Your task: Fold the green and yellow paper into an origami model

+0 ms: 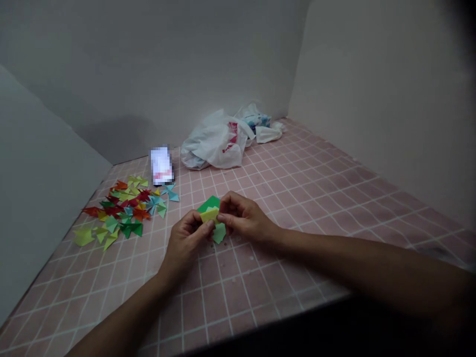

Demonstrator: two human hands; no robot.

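Observation:
Between my two hands is a small piece of folded yellow paper [209, 214]. My left hand [189, 232] pinches its left side, thumb in front and fingers curled behind. The thumb and fingers of my right hand [241, 214] close on its right edge. Behind and beneath it a green paper sheet [208, 203] lies on the table, partly covered by my hands. A pale green paper piece [219, 233] shows below the yellow one, between my hands.
Left of my hands lies a spread of folded paper shapes [126, 204] in several colours. A lit phone [161, 166] stands behind them. White plastic bags [219, 141] rest by the back wall. The table [297, 198] has a pink checked cover; walls border it.

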